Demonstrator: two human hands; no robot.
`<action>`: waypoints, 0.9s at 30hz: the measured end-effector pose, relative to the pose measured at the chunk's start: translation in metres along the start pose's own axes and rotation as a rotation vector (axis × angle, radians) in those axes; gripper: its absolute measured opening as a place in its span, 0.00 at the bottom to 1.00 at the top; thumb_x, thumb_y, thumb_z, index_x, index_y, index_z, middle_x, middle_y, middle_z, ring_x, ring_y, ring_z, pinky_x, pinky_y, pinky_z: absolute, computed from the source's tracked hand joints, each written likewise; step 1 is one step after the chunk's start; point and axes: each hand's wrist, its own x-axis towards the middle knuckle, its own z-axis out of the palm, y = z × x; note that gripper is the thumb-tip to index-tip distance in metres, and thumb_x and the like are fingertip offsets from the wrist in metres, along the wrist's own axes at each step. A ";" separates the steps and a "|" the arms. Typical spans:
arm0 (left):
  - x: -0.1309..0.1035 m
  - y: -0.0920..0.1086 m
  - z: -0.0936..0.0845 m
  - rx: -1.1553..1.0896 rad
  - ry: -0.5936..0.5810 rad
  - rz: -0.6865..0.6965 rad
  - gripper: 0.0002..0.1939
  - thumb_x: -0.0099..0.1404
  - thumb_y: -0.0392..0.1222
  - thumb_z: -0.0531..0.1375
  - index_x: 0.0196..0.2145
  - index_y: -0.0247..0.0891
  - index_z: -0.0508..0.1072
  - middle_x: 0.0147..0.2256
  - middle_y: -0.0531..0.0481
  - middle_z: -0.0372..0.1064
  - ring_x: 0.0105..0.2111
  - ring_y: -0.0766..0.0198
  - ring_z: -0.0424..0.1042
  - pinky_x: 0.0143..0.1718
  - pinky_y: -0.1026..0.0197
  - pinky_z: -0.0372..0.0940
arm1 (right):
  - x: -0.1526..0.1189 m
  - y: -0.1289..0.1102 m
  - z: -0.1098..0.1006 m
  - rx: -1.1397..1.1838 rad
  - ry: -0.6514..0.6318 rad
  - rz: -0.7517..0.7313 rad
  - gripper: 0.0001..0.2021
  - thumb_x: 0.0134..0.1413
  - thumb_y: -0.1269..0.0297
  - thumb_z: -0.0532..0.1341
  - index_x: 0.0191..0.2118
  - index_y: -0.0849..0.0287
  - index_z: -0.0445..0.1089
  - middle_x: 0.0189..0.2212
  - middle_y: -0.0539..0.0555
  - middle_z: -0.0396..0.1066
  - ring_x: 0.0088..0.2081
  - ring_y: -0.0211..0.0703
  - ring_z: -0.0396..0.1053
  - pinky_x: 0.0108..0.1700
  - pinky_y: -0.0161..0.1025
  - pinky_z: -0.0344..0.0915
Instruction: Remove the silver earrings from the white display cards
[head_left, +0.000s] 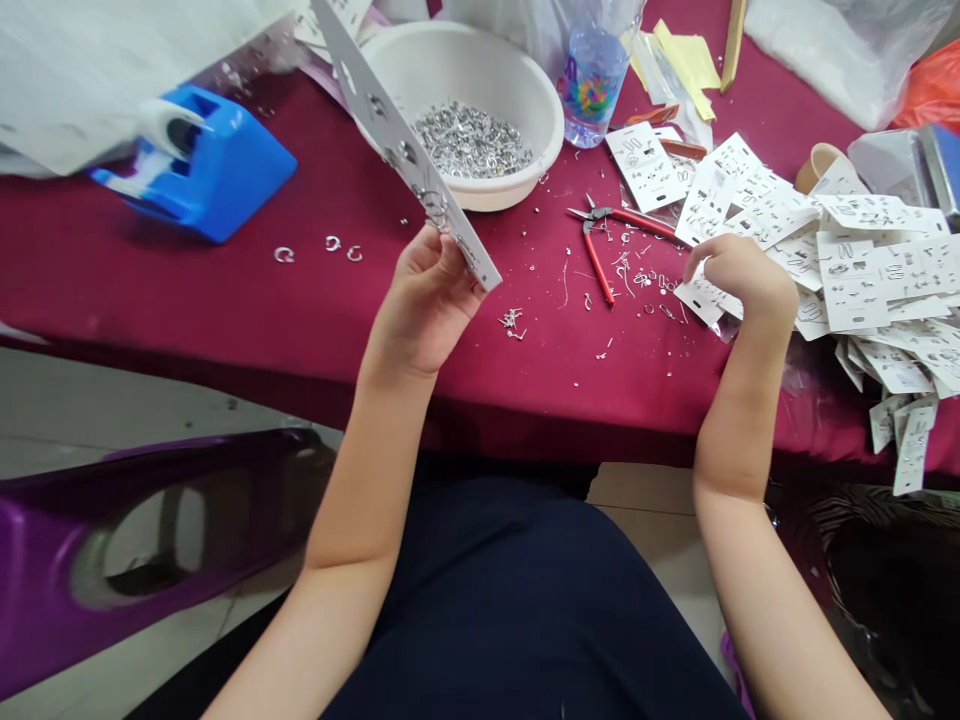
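Observation:
My left hand (431, 300) grips a white earring card (409, 150) by its lower end, thumb on the front. The card is tilted up and seen nearly edge-on, with small silver earrings on it. Behind it stands a white bowl (480, 195) with a heap of small silver pieces (472, 140). My right hand (739, 272) is over the left edge of a pile of white earring cards (862, 265), its fingers bent and apart. Nothing shows between them, and whether they touch a card is hidden. Red-handled cutting pliers (600, 245) lie left of it, jaws spread.
A blue tape dispenser (225, 165) is at left, near some loose silver rings (332, 243). A clear plastic bottle (592, 85) stands beside the bowl. Metal scraps (513, 320) dot the red tablecloth (525, 385). A purple stool (45, 560) is below the table's left side.

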 end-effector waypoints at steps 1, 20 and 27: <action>0.000 0.000 0.000 -0.006 0.001 -0.003 0.14 0.54 0.45 0.74 0.28 0.41 0.73 0.25 0.57 0.63 0.26 0.73 0.66 0.31 0.70 0.68 | -0.003 -0.001 -0.004 -0.007 -0.042 0.044 0.14 0.48 0.79 0.54 0.29 0.61 0.77 0.36 0.59 0.69 0.39 0.45 0.66 0.48 0.47 0.62; -0.003 0.002 0.004 0.011 0.006 -0.006 0.13 0.55 0.45 0.73 0.27 0.41 0.73 0.25 0.57 0.62 0.25 0.73 0.63 0.31 0.69 0.66 | -0.008 0.001 -0.009 -0.031 -0.029 0.143 0.20 0.47 0.82 0.54 0.40 0.59 0.77 0.39 0.58 0.70 0.37 0.43 0.66 0.41 0.43 0.61; -0.002 0.001 0.004 0.029 0.012 0.008 0.14 0.54 0.46 0.74 0.28 0.42 0.72 0.24 0.56 0.62 0.25 0.72 0.60 0.30 0.67 0.64 | -0.005 0.002 -0.006 -0.040 0.004 0.150 0.21 0.50 0.79 0.55 0.48 0.58 0.76 0.45 0.60 0.71 0.42 0.47 0.69 0.45 0.46 0.65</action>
